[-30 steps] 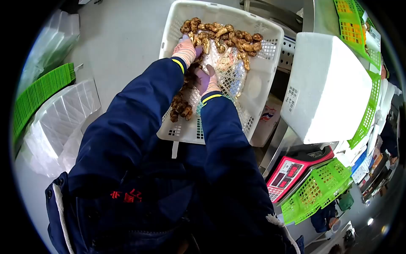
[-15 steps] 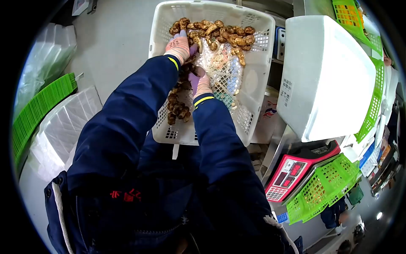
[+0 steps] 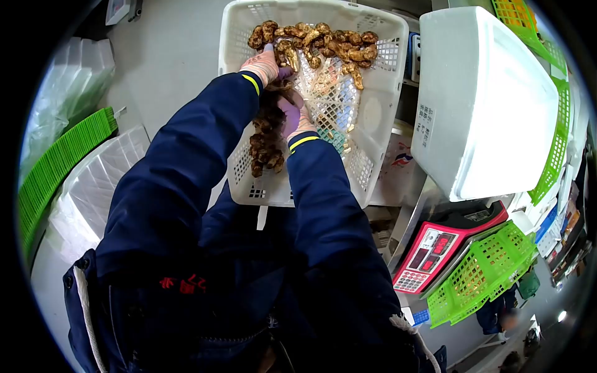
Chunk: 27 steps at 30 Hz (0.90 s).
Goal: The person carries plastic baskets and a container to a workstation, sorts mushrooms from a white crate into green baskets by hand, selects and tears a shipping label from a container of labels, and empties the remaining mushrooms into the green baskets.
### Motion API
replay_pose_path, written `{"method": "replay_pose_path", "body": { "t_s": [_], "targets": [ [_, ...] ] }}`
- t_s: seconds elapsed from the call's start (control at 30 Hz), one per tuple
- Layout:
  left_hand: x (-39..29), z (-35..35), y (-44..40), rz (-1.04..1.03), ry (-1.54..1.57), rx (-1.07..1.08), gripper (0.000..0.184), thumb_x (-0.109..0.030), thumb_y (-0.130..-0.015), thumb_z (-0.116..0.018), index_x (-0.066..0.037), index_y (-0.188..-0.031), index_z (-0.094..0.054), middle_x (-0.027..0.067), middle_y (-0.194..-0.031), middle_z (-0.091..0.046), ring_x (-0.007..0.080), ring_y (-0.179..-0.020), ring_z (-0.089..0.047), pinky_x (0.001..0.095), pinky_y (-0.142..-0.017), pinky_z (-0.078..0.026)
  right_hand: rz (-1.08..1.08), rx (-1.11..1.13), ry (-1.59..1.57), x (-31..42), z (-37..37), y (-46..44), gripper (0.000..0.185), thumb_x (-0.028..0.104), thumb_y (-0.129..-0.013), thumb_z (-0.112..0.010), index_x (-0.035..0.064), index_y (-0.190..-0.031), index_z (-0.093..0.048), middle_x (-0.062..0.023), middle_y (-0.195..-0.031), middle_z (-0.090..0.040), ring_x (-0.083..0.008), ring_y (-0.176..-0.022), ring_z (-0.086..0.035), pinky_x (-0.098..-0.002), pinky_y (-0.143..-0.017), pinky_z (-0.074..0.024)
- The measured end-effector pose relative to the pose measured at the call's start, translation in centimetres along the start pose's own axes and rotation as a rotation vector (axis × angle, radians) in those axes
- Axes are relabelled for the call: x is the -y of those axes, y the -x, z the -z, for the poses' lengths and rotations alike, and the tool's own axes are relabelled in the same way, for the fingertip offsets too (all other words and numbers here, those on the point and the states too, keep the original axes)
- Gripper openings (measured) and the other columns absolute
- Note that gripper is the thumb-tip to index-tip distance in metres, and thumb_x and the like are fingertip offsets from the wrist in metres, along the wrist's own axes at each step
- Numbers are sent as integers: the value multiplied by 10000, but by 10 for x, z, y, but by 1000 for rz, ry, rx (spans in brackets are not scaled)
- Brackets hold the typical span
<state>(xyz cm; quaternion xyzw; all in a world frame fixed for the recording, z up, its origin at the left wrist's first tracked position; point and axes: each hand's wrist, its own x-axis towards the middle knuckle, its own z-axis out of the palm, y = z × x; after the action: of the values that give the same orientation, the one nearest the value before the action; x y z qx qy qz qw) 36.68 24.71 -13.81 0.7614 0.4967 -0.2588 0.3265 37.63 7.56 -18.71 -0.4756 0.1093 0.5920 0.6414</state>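
Upper centre of the frame, left hand and right hand, part-curled, touch brown pieces in a white basket; whether gripping, cannot tell.

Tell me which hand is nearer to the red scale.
Right. The right hand, inside the white crate, is left of and beyond the red scale; the left hand is farther off in the same direction, by the crate's left side.

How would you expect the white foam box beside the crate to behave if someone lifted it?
The white foam box is probably light for its bulk, given its foam-like look. Its moulded edges suggest it would stay stiff, though its smooth faces may feel slippery.
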Motion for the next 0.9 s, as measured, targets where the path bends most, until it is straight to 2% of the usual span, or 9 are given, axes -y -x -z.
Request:
{"method": "replay_pose_path", "body": {
  "t_s": [0.2,0.3,0.37,0.43,0.5,0.67,0.77,0.83,0.9],
  "targets": [
    [8,-29,7,47,188,-60,851,-484,-661,-682,-117,-1302,-258,192,-1093,-553,325,-1015,-535,371,-889,-403,37,14,19,-11,-2,-2,519,55,-792,-532,155,-1271,-359,-75,-1149,-505,-241,-1016,-518,-386,-822,-464],
    [10,-38,23,59,227,-13,838,-462,-631,-716,-145,-1277,-288,188,-1050,-570,331,-995,-541,385,-870,-403,-73,13,-234,-5,-8,10,467,70,-804,-498,160,-1246,-382,-89,-1104,-523,-264,-1011,-520,-434,-822,-460],
    [9,-49,29,13,117,2,796,-485,-639,-689,-150,-1272,-341,176,-1101,-552,324,-1050,-512,373,-886,-401,-359,-19,-412,-4,-9,13,444,57,-809,-460,168,-1234,-393,-86,-1096,-529,-268,-1001,-525,-460,-834,-447],
    [3,-51,39,48,77,-15,765,-498,-638,-676,-164,-1260,-380,161,-1127,-544,315,-1064,-503,365,-897,-399,-381,-86,-369,-6,-7,15,500,14,-799,-431,186,-1261,-352,-85,-1138,-500,-261,-1023,-509,-465,-852,-432],
    [-1,-46,42,73,111,17,743,-504,-632,-673,-162,-1239,-413,154,-1130,-545,310,-1059,-508,366,-902,-398,-244,-108,-115,-3,-8,20,682,41,-786,-460,269,-1358,-169,-63,-1280,-367,-234,-1112,-422,-442,-830,-397],
    [-2,-47,93,-163,463,-200,525,-416,-676,-670,-69,-1054,-556,159,-1016,-592,299,-925,-570,339,-809,-445,87,13,-92,15,-24,60,788,-153,-665,-421,200,-1341,-220,-45,-1130,-407,-202,-998,-456,-289,-769,-438],
    [-10,-40,134,-372,451,-367,499,-362,-667,-683,-45,-1030,-554,167,-960,-595,291,-898,-574,340,-783,-449,254,-18,-91,32,-42,109,803,-183,-649,-480,122,-1342,-213,-53,-1196,-388,-193,-1042,-442,-293,-844,-425],
    [-27,-18,176,-457,497,-353,462,-318,-681,-672,-34,-1024,-548,172,-948,-572,298,-887,-559,338,-786,-441,349,-56,113,48,-54,145,790,-211,-669,-458,115,-1345,-210,-69,-1219,-375,-179,-1077,-424,-289,-858,-420],
    [-45,-3,215,-604,426,-466,437,-244,-688,-679,-20,-1035,-537,148,-957,-558,264,-888,-560,317,-785,-442,418,-83,19,57,-64,179,779,-192,-688,-484,101,-1351,-196,-83,-1252,-355,-184,-1119,-396,-286,-882,-405]
  ]
}}
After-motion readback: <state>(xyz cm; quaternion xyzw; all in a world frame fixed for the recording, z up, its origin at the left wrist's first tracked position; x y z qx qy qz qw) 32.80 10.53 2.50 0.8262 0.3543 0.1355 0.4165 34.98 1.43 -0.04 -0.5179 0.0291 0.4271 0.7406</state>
